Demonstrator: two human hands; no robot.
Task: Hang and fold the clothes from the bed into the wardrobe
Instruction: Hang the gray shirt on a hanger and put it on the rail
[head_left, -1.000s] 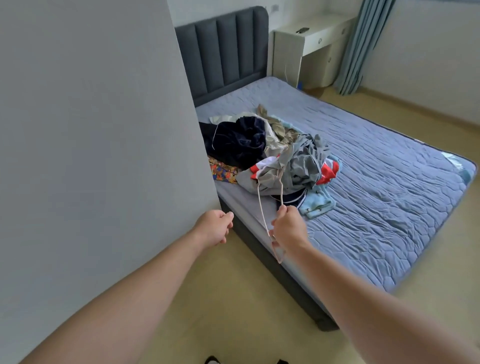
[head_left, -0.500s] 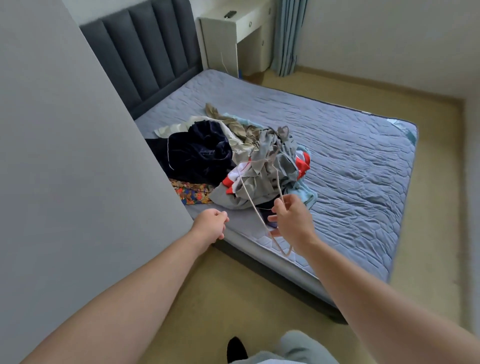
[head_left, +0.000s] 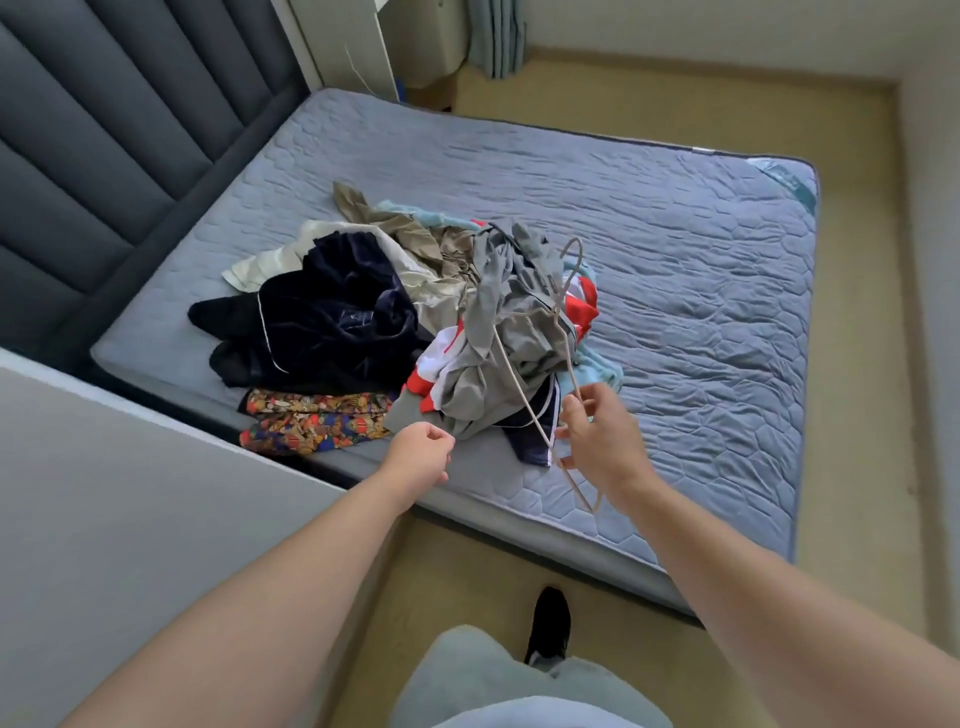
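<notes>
- A bed (head_left: 675, 234) with a quilted grey-blue mattress cover fills most of the view, seen from above by a person standing at its near edge.
- A dark padded headboard (head_left: 104, 130) rises at the upper left.
- A flat grey panel (head_left: 130, 519) stands at the lower left, against the bed's side. It may belong to the wardrobe, but that cannot be told.
- A pile of clothes (head_left: 441, 291) sits on the near half of the mattress, within arm's reach, none of it hung or folded yet.
- In the pile, a navy velvet garment (head_left: 332, 322) lies at the left, a crumpled grey garment (head_left: 493, 338) at the right, and a bright patterned cloth (head_left: 311, 421) is at the near edge.
- The right hand (head_left: 602, 441) hovers over the pile's near right corner, its fingers curled round the lower part of a hanger.
- The hanger (head_left: 567, 353) is thin and beige, hook pointing away over the grey garment, likely carried ready for the first item.
- The left hand (head_left: 421, 460) reaches toward the grey garment's near hem, fingers curled into a loose fist with nothing in them, just short of the cloth; judging by the reach, it is about to pick a garment.
- A dark shoe (head_left: 550, 623) stands on the tan floor below.
</notes>
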